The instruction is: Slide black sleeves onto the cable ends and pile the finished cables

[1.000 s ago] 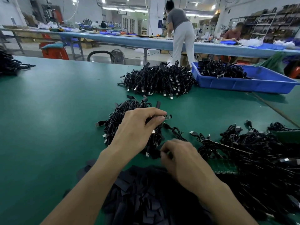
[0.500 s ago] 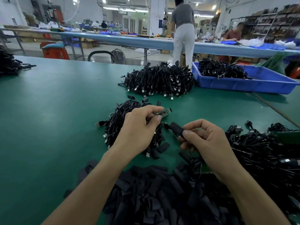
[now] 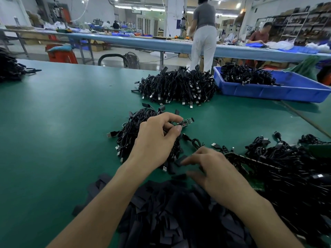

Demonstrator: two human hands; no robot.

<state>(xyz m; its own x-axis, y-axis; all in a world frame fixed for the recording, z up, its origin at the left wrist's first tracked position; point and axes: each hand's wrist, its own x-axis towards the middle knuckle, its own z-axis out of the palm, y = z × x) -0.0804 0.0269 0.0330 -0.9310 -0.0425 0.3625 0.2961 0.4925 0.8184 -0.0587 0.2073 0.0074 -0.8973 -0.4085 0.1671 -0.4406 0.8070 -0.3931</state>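
Observation:
My left hand (image 3: 154,140) pinches the small green circuit-board end (image 3: 186,121) of a black cable, held just above a small heap of coiled cables (image 3: 131,129). My right hand (image 3: 215,172) is low over the table, blurred, with its fingers stretched out towards loose black sleeves (image 3: 179,161) lying flat there. Nothing shows in its grip. A big heap of flat black sleeves (image 3: 170,215) lies nearest to me, under both forearms. A tangle of black cables (image 3: 295,169) fills the right side.
A large pile of coiled cables (image 3: 179,86) sits further back on the green table (image 3: 62,122). To its right stands a blue tray (image 3: 268,93) holding more cables. Another cable heap (image 3: 9,68) lies at the far left edge. People work at a long bench behind.
My right hand held a black sleeve up near the board half a second ago. It has since dropped to the table by the loose sleeves. My left hand stays put.

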